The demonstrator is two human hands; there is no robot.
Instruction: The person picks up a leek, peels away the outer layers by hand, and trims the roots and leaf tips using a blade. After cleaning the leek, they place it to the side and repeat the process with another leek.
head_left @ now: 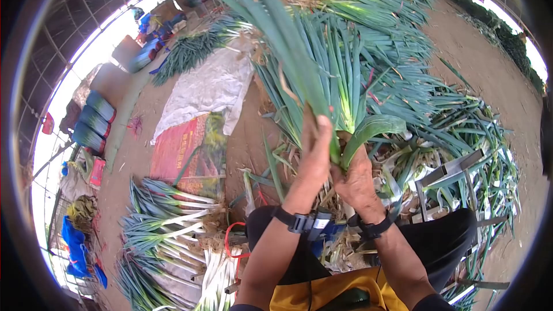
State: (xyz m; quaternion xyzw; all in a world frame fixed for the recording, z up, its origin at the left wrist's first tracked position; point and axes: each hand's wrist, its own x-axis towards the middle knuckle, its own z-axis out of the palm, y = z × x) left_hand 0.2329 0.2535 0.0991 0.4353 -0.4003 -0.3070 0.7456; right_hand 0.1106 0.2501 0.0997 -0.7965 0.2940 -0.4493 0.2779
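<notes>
A leek (296, 63) with long green leaves slants up and away in front of me. My left hand (314, 149) is closed around it at the lower part of the leaves. Just to the right and slightly lower, my right hand (357, 181) is closed at the leek's lower stalk, where a broad green leaf (374, 129) bends outward to the right. The lower end of the leek is hidden by my hands. Directly behind lies a large heap of leeks (345, 51), leaves pointing toward me.
Trimmed leeks with white stalks (178, 219) lie in rows at the left. A pale sack (204, 86) and a red printed sack (184, 144) cover the ground beyond. Discarded leaves (484, 121) pile up at the right, around a metal frame (449, 170).
</notes>
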